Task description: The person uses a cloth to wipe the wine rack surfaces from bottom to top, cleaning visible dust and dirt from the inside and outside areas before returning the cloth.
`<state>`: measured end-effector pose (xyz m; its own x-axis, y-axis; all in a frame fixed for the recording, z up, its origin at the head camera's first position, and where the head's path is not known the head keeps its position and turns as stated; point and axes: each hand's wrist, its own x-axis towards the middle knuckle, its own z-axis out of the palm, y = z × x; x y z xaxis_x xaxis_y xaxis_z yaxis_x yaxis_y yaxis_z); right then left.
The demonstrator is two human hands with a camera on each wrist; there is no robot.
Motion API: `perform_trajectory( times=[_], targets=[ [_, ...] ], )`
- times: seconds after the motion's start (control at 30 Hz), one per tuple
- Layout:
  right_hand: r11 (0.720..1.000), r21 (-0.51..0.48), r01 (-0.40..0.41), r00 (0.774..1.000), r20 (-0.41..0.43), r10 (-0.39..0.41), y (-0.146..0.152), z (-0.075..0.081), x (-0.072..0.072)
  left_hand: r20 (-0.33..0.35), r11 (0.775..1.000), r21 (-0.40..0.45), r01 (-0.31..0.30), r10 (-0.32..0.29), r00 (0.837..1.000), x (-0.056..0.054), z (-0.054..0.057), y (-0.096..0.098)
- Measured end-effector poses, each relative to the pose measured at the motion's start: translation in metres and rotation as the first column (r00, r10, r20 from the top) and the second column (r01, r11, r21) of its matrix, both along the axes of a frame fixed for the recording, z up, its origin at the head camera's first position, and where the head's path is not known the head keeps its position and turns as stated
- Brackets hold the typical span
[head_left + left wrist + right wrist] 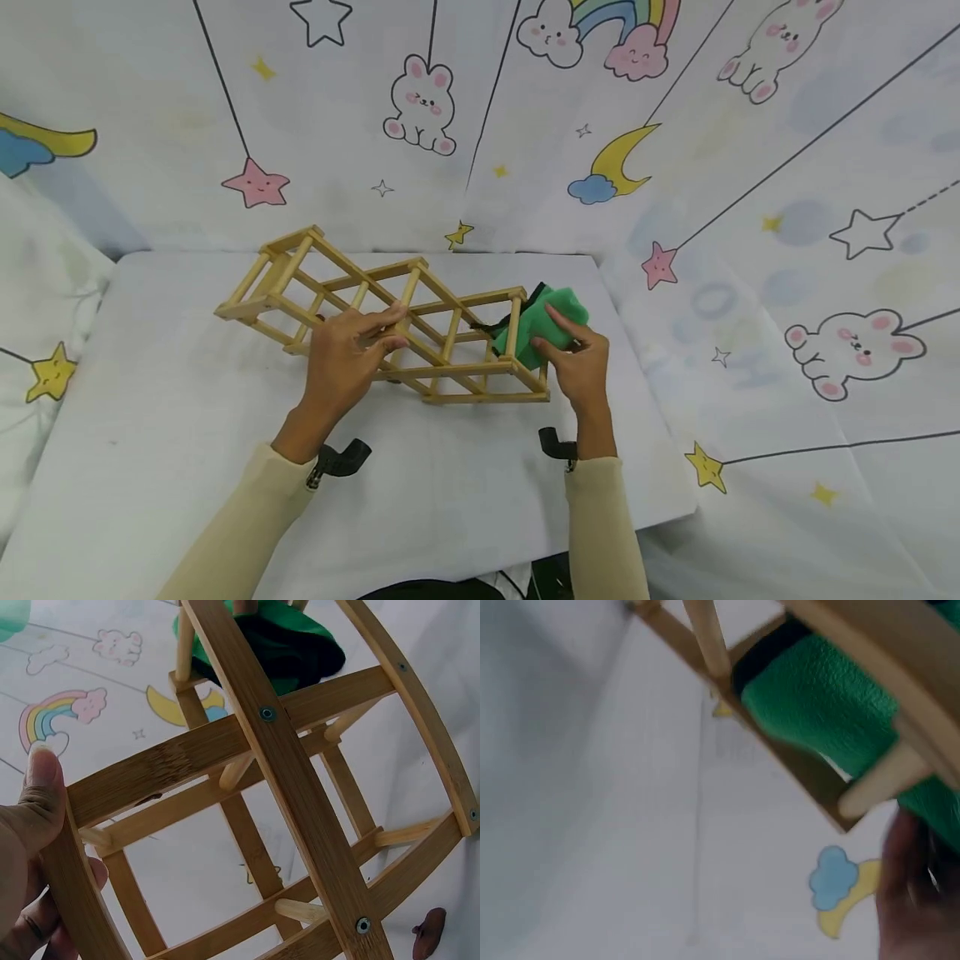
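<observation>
A slatted bamboo rack (442, 367), its crossed slats joined by round dowels, is held tilted above the white table. My left hand (341, 358) grips it near the middle; in the left wrist view the thumb and fingers of that hand (30, 832) lie on either side of a slat. At the rack's right end, my right hand (581, 367) pinches a green cloth (555, 312) with a black edge. Part of the cloth (817, 705) passes behind a dowel between the end slats in the right wrist view. Some fingers of the right hand are hidden behind the cloth.
The white tabletop (187, 483) extends under both hands. Behind and to the right hangs a white backdrop (525, 208) printed with rabbits, stars and moons. A black strap piece (345, 458) juts from the left wrist, another (555, 446) from the right.
</observation>
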<state>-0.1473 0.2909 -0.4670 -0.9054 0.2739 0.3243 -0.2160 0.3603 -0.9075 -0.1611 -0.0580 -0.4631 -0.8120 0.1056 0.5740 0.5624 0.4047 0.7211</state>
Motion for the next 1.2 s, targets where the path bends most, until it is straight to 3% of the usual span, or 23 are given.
perform_trajectory(
  times=[0.07,0.13,0.2,0.33,0.43,0.53,0.63,0.67,0.73,0.77,0.87,0.97,1.03,1.07,1.1,1.17,1.2],
  targets=[
    [0.99,0.047,0.129,0.988,-0.096,-0.125,-0.001,0.009,-0.001,-0.008,1.0,-0.009,-0.013,0.013,1.0,0.002,0.0,0.002],
    [0.967,0.058,0.247,0.955,-0.184,-0.233,-0.005,0.026,-0.001,-0.02,0.999,-0.024,-0.024,0.023,1.0,0.004,-0.001,0.003],
    [0.966,0.027,0.258,0.94,-0.236,-0.244,-0.013,0.045,0.0,-0.03,0.999,-0.031,-0.037,0.036,0.999,0.007,-0.001,0.004],
    [0.993,-0.082,0.088,0.949,-0.297,-0.108,-0.034,0.084,0.0,-0.041,0.998,-0.032,-0.058,0.056,0.998,0.008,-0.001,0.005],
    [0.989,-0.122,-0.088,0.953,-0.299,0.048,-0.052,0.1,-0.008,-0.039,0.998,-0.031,-0.063,0.062,0.997,0.009,0.0,0.005],
    [0.979,-0.059,-0.195,0.964,-0.196,0.181,-0.066,0.099,-0.02,-0.036,0.997,-0.029,-0.069,0.068,0.997,0.01,-0.001,0.004],
    [0.97,0.133,-0.204,0.975,-0.06,0.214,-0.073,0.088,-0.031,-0.032,0.998,-0.023,-0.064,0.063,0.998,0.01,-0.001,0.005],
    [0.953,0.236,-0.19,0.979,-0.029,0.203,-0.074,0.085,-0.033,-0.031,0.998,-0.022,-0.06,0.059,0.998,0.01,-0.001,0.005],
    [0.882,0.442,-0.163,0.984,0.01,0.177,-0.074,0.079,-0.036,-0.029,0.998,-0.023,-0.05,0.049,0.998,0.01,-0.002,0.006],
    [0.83,0.537,-0.151,0.986,0.021,0.166,-0.074,0.076,-0.037,-0.027,0.999,-0.024,-0.044,0.043,0.999,0.01,-0.002,0.006],
    [0.64,0.75,-0.167,0.983,0.079,0.164,-0.073,0.075,-0.038,-0.024,0.999,-0.024,-0.038,0.037,0.999,0.009,-0.002,0.006],
    [0.474,0.84,-0.264,0.963,0.204,0.175,-0.074,0.077,-0.044,-0.026,0.999,-0.02,-0.041,0.04,0.999,0.009,0.0,0.006],
    [0.39,0.861,-0.327,0.943,0.271,0.192,-0.074,0.08,-0.049,-0.026,0.999,-0.019,-0.043,0.042,0.999,0.009,0.0,0.006],
    [0.367,0.864,-0.345,0.935,0.283,0.212,-0.075,0.08,-0.052,-0.027,0.999,-0.02,-0.043,0.042,0.999,0.008,0.0,0.006],
    [0.362,0.866,-0.345,0.933,0.274,0.234,-0.075,0.081,-0.055,-0.028,0.999,-0.021,-0.043,0.042,0.999,0.008,-0.001,0.006],
    [0.394,0.866,-0.308,0.938,0.208,0.277,-0.075,0.082,-0.061,-0.029,0.999,-0.023,-0.04,0.039,0.999,0.008,-0.001,0.006],
    [0.426,0.86,-0.281,0.942,0.162,0.294,-0.074,0.082,-0.063,-0.029,0.999,-0.024,-0.038,0.037,0.999,0.008,-0.002,0.006]
  ],
)
